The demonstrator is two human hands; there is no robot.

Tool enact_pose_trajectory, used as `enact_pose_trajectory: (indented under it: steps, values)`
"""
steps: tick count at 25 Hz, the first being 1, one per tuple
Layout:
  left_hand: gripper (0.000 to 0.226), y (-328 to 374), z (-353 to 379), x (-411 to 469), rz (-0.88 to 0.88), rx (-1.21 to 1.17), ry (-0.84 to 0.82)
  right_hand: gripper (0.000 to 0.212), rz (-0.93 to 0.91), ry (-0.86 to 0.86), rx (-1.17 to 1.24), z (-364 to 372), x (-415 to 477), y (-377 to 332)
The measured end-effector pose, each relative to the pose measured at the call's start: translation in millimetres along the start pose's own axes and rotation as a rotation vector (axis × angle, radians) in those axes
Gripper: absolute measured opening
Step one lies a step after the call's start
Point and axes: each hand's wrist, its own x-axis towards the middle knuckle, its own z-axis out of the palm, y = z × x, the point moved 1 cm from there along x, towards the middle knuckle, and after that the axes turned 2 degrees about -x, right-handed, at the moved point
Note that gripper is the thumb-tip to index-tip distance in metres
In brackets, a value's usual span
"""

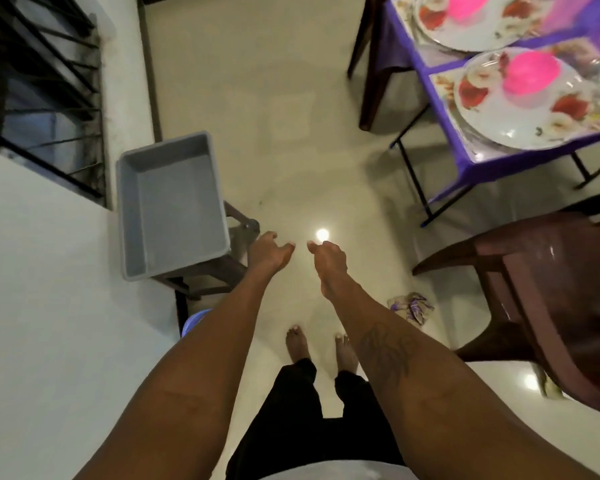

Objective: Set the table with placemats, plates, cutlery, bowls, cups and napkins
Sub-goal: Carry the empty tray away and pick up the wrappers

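Both my arms reach forward over the pale floor. My left hand (269,252) and my right hand (328,259) hang side by side with loosely curled fingers and hold nothing. A grey plastic tub (174,202) with nothing in it stands on a dark stool just left of my left hand. At the top right is the table with a purple cloth (465,169). On it lie two floral placemats, each bearing a white flowered plate (520,129) with a pink bowl (530,79) on top; the far plate (440,39) is partly cut off.
A dark brown plastic chair (541,289) stands at the right, another chair's legs (371,64) beside the table's far corner. A white ledge and black window bars (39,84) fill the left. A purple sandal (411,306) lies on the floor near my bare feet.
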Motion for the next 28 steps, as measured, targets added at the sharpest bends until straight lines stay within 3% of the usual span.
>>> enact_pose_trajectory:
  steps: [7, 11, 13, 18, 23, 28]
  values:
    - [0.063, 57.1, 114.0, -33.3, 0.226, 0.151, -0.223, 0.058, 0.077, 0.210, 0.210, -114.6, -1.5, 52.3]
    - [0.063, 68.2, 176.1, -48.5, 0.266, 0.192, -0.339, 0.057, 0.120, 0.331, 0.260, -161.4, 10.8, 96.1]
    - [0.063, 62.2, 208.1, -52.2, 0.214, 0.181, -0.382, 0.055, 0.165, 0.368, 0.295, -178.7, 18.0, 121.1]
    - [0.056, 44.3, 318.9, -29.3, -0.114, -0.106, -0.408, 0.045, 0.309, 0.456, 0.365, -219.2, 74.6, 208.8]
    - [0.057, -8.2, 477.9, 45.8, -0.176, -0.132, -0.431, 0.038, 0.334, 0.542, 0.307, -260.7, 217.5, 306.0]
    - [0.065, -63.7, 615.0, 131.9, -0.221, -0.175, -0.498, 0.046, 0.298, 0.552, 0.205, -281.7, 365.7, 389.3]
